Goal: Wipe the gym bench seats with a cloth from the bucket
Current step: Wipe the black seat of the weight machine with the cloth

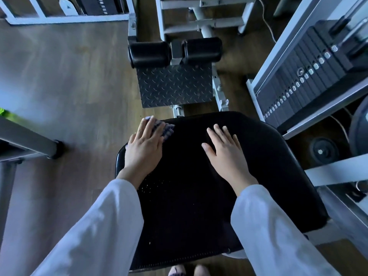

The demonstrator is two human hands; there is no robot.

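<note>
A black padded gym seat (199, 196) fills the lower middle of the head view. My left hand (144, 145) lies flat at the seat's far left corner, pressing a blue-and-white checked cloth (166, 129) against the pad; the cloth sticks out past my fingertips. My right hand (225, 150) rests flat on the seat's upper middle, fingers spread, holding nothing. Both arms wear white sleeves. No bucket is in view.
Beyond the seat stand a diamond-plate footplate (175, 86) and two black roller pads (175, 51). A weight stack (306, 80) in a white frame stands close on the right. A grey metal leg (29, 142) stands on the wooden floor at left.
</note>
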